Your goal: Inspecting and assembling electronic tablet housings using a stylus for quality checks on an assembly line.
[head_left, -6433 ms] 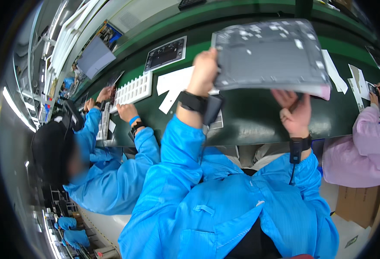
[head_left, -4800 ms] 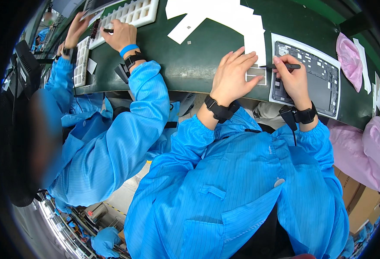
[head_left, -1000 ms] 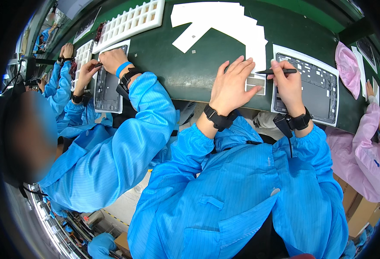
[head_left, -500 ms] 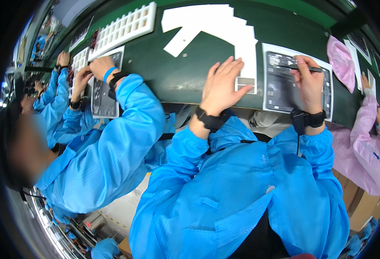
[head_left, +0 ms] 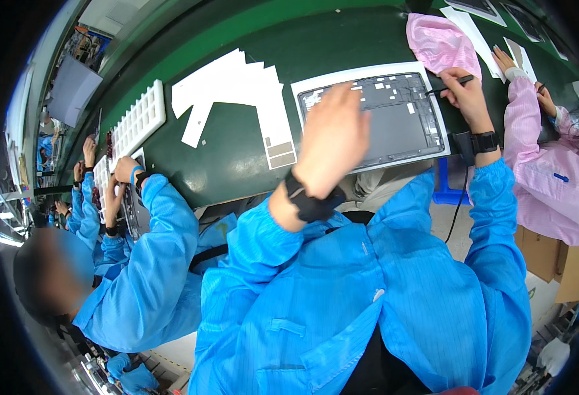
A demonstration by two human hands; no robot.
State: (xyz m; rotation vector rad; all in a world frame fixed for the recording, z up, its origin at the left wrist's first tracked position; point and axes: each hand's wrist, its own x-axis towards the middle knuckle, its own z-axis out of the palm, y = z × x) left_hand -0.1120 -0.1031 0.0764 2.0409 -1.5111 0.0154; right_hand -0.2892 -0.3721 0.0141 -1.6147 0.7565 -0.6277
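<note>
Nearest us, white paper sheets (head_left: 237, 92) with small grey labels lie fanned on the dark green bench (head_left: 237, 164), a white gridded tray (head_left: 138, 118) to their left. Our left hand (head_left: 332, 141) hovers blurred, fingers spread, over the dark panel (head_left: 395, 118) in its white frame. Our right hand (head_left: 464, 99) pinches a thin black tool (head_left: 451, 82) at the panel's right edge, below a pink cloth (head_left: 437, 39).

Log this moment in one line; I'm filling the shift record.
left hand: raised over grey panel, empty | right hand: grip on black pen-like tool | pink cloth behind panel | green table
</note>
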